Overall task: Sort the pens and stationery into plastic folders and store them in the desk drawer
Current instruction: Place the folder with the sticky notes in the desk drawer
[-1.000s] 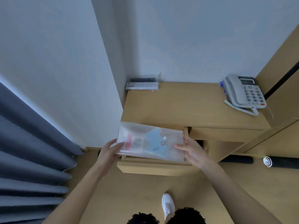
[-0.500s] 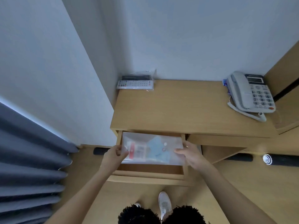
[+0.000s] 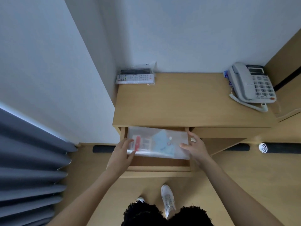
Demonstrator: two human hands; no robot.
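Two hands at plastic folder point(image 3: 158, 142) inside open drawer point(image 3: 156, 163): left hand point(image 3: 121, 154) pinching left edge, right hand point(image 3: 195, 148) fingers point(image 3: 184, 145) spread along right edge.

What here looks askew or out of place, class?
The plastic folder lies slightly skewed in the open drawer, its left end held by the left hand, the right hand at its right end. Nothing looks spilled or damaged.
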